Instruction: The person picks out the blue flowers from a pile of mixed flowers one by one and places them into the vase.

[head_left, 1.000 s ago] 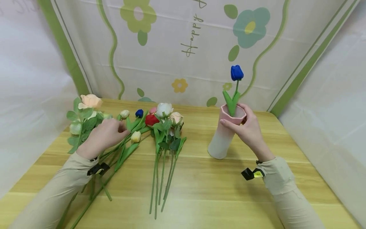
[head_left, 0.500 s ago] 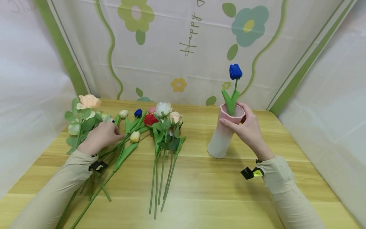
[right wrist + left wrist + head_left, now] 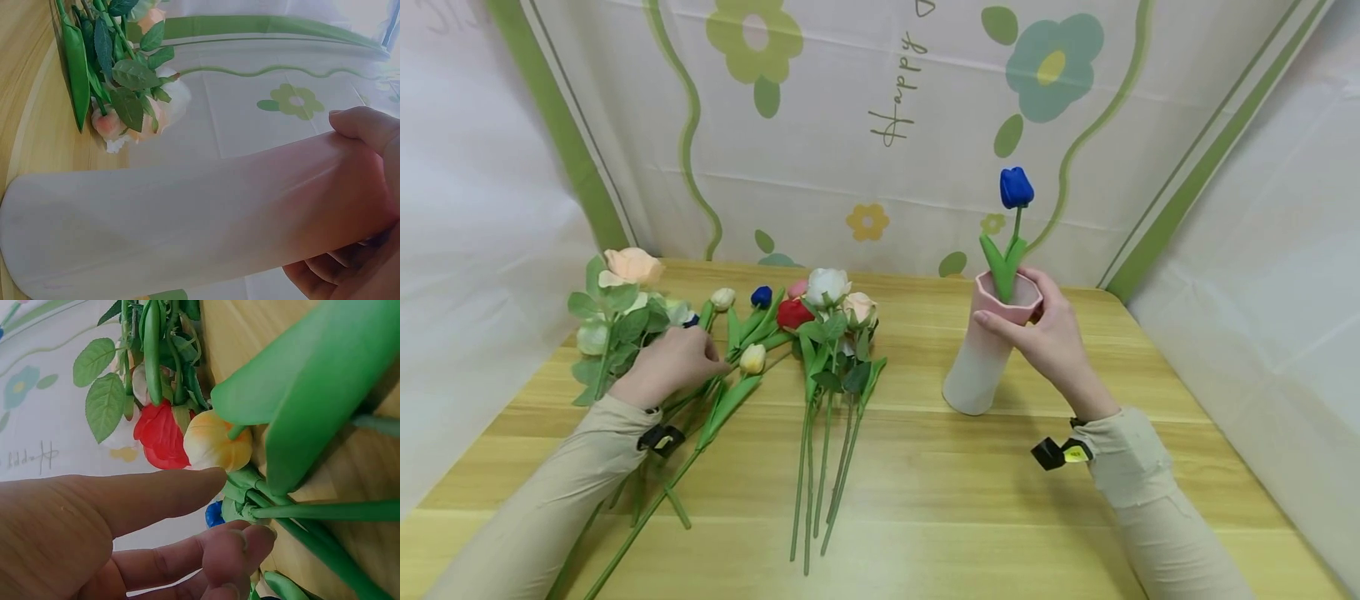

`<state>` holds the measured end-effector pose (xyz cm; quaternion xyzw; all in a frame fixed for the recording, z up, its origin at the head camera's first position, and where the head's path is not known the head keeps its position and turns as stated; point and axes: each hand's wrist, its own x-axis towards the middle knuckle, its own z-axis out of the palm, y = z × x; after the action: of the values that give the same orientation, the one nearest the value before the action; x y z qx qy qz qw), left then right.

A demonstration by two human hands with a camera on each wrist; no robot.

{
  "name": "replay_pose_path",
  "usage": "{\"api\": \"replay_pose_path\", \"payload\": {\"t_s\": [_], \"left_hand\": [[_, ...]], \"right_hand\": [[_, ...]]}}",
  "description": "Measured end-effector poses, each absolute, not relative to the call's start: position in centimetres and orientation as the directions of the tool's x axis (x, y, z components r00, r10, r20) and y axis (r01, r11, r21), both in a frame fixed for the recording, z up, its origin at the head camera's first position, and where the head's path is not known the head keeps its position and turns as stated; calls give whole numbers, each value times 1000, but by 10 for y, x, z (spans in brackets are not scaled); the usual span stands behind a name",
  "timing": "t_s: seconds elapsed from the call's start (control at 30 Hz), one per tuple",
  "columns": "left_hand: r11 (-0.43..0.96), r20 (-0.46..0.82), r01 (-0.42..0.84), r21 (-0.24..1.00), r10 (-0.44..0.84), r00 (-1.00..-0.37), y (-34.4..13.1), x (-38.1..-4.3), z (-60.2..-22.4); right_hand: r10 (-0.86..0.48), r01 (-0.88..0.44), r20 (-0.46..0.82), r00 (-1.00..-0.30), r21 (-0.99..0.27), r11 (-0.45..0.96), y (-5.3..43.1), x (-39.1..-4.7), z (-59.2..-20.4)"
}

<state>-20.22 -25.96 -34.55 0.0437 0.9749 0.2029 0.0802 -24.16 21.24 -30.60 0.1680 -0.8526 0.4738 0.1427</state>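
Note:
My right hand point(image 3: 1048, 337) grips a tall vase point(image 3: 981, 367), pink at the rim and white below, with the thumb on the near side. The vase stands on the table, leaning slightly, and one blue tulip point(image 3: 1017, 188) rises from its mouth. In the right wrist view, fingers and thumb wrap the pink end of the vase point(image 3: 187, 219). My left hand point(image 3: 673, 362) is low over the flowers on the left, beside a yellow-white tulip point(image 3: 753, 359). The left wrist view shows a gap between thumb and fingers, with green stems point(image 3: 312, 511) close to the fingertips.
Roses and tulips with a red rose point(image 3: 794, 314) and a white rose point(image 3: 827, 287) lie mid-table. At far left are a peach rose point(image 3: 632, 266) and pale flowers. Another blue tulip point(image 3: 762, 297) lies behind the left hand. A printed curtain point(image 3: 820, 167) closes off the back.
My left hand has dropped slightly toward the stems, its fingertips a little lower than before. The right hand and the vase stay in place.

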Motion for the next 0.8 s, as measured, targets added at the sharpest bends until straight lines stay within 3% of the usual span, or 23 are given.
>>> {"api": "replay_pose_path", "payload": {"t_s": [0.8], "left_hand": [[921, -170, 15, 389, 88, -981, -256, -200, -350]], "right_hand": [[-152, -414, 393, -907, -768, 488, 211, -240, -304]]}}
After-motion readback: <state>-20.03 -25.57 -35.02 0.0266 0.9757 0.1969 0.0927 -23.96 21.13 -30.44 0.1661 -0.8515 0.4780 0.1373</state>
